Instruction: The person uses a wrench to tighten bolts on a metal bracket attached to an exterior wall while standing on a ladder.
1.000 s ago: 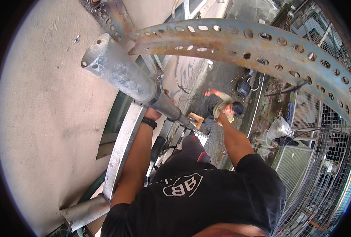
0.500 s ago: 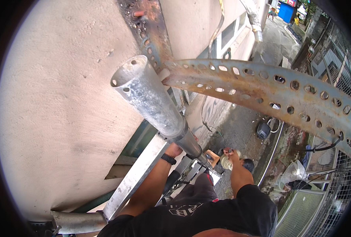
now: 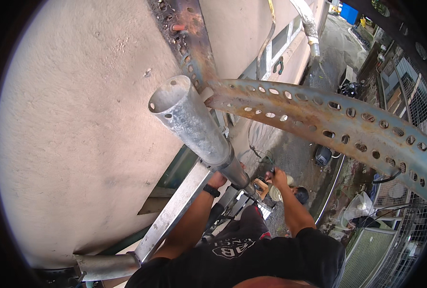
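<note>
A galvanized metal pole [image 3: 196, 127] with an open, holed top end slants down in front of me. Below its wide section, my left hand [image 3: 217, 180], a black band on its wrist, is closed around the pole from behind; fingertips show at its far side. My right hand [image 3: 277, 177] is raised right of the pole's lower end, with its fingers closed around a small dark object [image 3: 270, 174] too small to name. An orange-brown block-like piece [image 3: 260, 187] and a cream rounded object [image 3: 275, 193] lie below that hand.
A rusty perforated steel angle bar [image 3: 314, 117] crosses from the wall bracket to the right. A metal ladder-like rail [image 3: 175, 211] runs beside my left arm. Far below lie the alley ground, a grey machine [image 3: 323, 155], a dark-haired head [image 3: 300, 195] and wire mesh panels [image 3: 367, 259].
My right hand has moved up and to the left, closer to the pole. My left hand keeps its place on the pole. The whole view has shifted slightly.
</note>
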Available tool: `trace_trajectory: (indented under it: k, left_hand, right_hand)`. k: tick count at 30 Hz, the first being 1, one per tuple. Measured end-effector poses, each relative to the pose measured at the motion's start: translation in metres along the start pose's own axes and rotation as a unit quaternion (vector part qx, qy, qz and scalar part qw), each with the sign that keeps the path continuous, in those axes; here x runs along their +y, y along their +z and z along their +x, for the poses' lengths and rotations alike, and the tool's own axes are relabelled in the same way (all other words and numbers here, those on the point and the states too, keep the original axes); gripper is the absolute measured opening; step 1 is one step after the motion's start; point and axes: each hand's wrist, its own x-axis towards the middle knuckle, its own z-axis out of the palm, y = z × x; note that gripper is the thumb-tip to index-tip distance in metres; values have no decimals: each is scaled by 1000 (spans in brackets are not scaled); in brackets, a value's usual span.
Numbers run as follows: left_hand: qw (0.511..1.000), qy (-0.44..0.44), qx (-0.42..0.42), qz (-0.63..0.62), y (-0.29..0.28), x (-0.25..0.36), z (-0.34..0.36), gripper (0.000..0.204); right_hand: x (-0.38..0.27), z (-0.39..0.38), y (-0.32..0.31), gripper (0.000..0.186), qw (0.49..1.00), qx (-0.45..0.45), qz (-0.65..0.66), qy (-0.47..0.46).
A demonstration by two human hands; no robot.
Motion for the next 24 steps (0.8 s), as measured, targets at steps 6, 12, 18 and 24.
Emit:
trace_trajectory:
  k: [6, 12, 18, 24]
  left_hand:
    - [999, 21, -10, 40, -1, 8, -17, 38]
    - [998, 8, -36, 40, 4, 17, -17, 37]
    - [996, 4, 14, 84, 1, 7, -23, 41]
    - [993, 44, 51, 96, 25, 13, -21, 30]
  right_hand:
    - [-217, 39, 5, 33, 949, -88, 300, -52]
    - [-262, 117, 46, 11, 911, -154, 382, 31]
    - [-260, 136, 71, 5, 866, -120, 479, 79]
    - [-260, 175, 73, 5, 792, -128, 591, 86]
